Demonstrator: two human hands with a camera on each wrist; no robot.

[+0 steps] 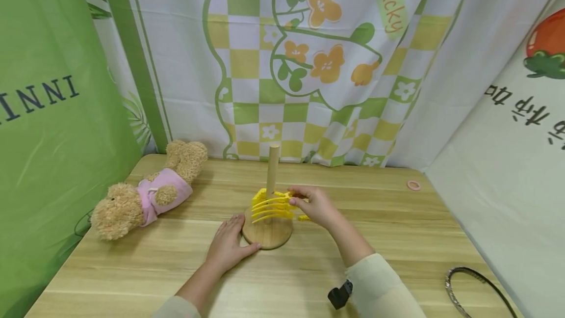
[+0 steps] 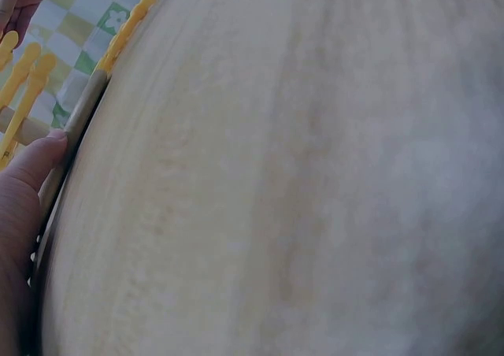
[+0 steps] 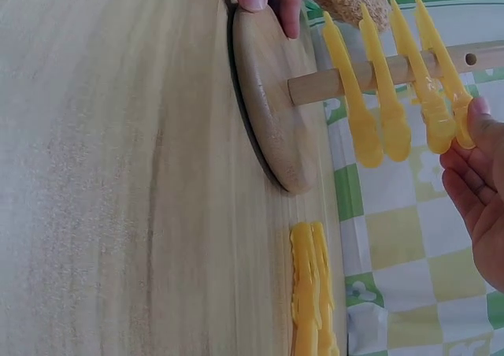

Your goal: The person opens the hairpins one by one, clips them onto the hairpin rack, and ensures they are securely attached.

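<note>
I have the wooden stand mid-bench [image 1: 309,283], its round base [image 1: 268,237] flat and its post [image 1: 272,168] upright. My right hand [image 1: 315,205] has its grip together on the topmost yellow piece [image 3: 457,100], pinched by thumb and fingers at the post's right side. Three lower yellow pieces [image 3: 394,131] sit spaced along the post; I cannot tell whether each fully encircles it. My left hand [image 1: 229,247] rests against the base's left edge, grip apart, thumb reaching toward the near rim. Loose yellow pieces [image 3: 311,285] lie just right of the base. A pink-clad plush bear [image 1: 161,195] lies at left, a pink ring [image 1: 408,185] far right, a dark hoop [image 1: 449,281] near right.
</note>
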